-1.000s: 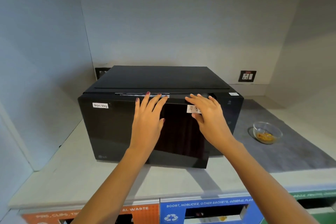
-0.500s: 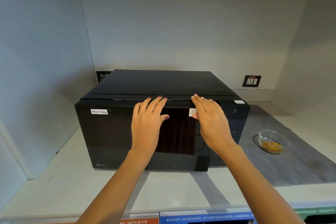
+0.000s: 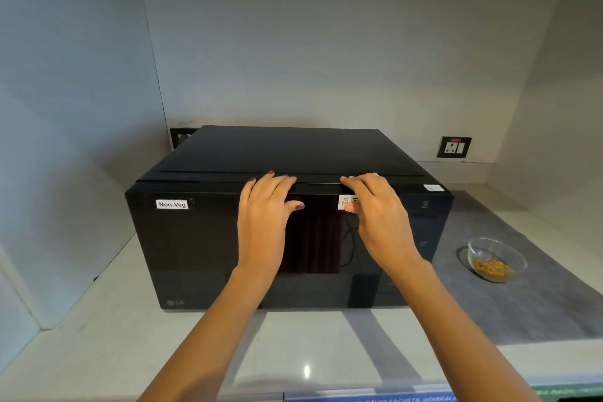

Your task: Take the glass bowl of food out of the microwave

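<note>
The glass bowl (image 3: 496,258) sits on a grey mat (image 3: 522,303), well off to the right of both hands. It has some yellow-orange food (image 3: 492,267) in the bottom. No hand touches it. It is outside the microwave (image 3: 202,248), just past the right side of the black box.

The microwave door is shut. Both hands are flat on the door, up near its top edge. The left hand (image 3: 266,220) has its fingers (image 3: 277,184) close together and pointing up, with the tips resting on the top edge. Its thumb sticks out toward the other hand. It holds nothing. The right hand (image 3: 380,217) lies the same way, a little apart from the left hand, with its fingers curled over the top edge. Its thumb touches a small white sticker (image 3: 345,202) on the door. This hand holds nothing too; it just presses on the door.

Far to the left of the left hand, a white label (image 3: 172,204) on the door reads "Non-Veg". Down low on that same side is the LG logo (image 3: 176,303). Another small white label (image 3: 433,187) is on the top right corner, too tiny to read.

Behind the microwave, on the wall (image 3: 326,42), is a dark socket plate (image 3: 454,147). The microwave stands on a pale counter (image 3: 98,352). At the bottom edge, a blue strip (image 3: 391,398) shows part of the words "OTHER SACHETS, GENERAL".
</note>
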A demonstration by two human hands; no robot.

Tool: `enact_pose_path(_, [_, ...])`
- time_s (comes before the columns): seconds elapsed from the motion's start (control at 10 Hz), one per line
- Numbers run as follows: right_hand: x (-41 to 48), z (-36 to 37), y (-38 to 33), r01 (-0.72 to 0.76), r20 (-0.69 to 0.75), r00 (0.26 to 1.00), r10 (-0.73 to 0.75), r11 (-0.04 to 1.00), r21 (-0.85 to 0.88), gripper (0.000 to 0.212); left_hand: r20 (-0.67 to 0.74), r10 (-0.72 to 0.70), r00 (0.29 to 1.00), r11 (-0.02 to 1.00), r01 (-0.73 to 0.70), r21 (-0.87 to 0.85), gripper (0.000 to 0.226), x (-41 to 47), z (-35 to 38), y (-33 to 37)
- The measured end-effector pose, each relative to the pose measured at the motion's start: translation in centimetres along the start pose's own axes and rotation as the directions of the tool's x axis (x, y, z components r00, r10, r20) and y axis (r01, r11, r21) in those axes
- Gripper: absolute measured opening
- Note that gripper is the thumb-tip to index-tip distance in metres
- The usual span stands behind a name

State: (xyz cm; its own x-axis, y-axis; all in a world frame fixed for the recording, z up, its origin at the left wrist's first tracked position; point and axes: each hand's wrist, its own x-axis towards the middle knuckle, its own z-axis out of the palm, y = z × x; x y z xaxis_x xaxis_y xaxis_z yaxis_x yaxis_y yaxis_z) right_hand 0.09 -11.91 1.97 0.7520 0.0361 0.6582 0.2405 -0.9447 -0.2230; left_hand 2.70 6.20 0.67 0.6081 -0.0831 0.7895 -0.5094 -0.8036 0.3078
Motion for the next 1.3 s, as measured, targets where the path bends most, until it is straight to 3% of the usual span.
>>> enact_pose_path(0.2, [0.0,0.5,0.2,0.016,-0.071,0.997,-0.013,0.999,0.049,0.045,-0.016,-0.012,1.000,0.999,0.011,-0.045,0.033,0.0,0.3,0.0])
enact_pose_path(0.9, [-0.8,0.9,0.1,-0.012,-0.122,0.992,0.021,0.997,0.071,0.038,0.052,0.076,0.996,0.994,-0.079,0.073,0.044,-0.3,-0.4,-0.3])
enact_pose_path(1.2, [-1.3,1.5,-1.8,-0.066,-0.218,0.973,0.079,0.996,0.064,0.034,0.020,0.079,0.997,0.993,-0.080,0.089,0.041,-1.1,-0.7,0.4])
enact_pose_path(1.3, [-0.9,1.8,-2.5,-0.030,-0.279,0.960,0.035,0.999,0.020,0.037,-0.002,0.067,0.998,0.992,-0.067,0.109,0.049,-0.9,-0.6,0.5])
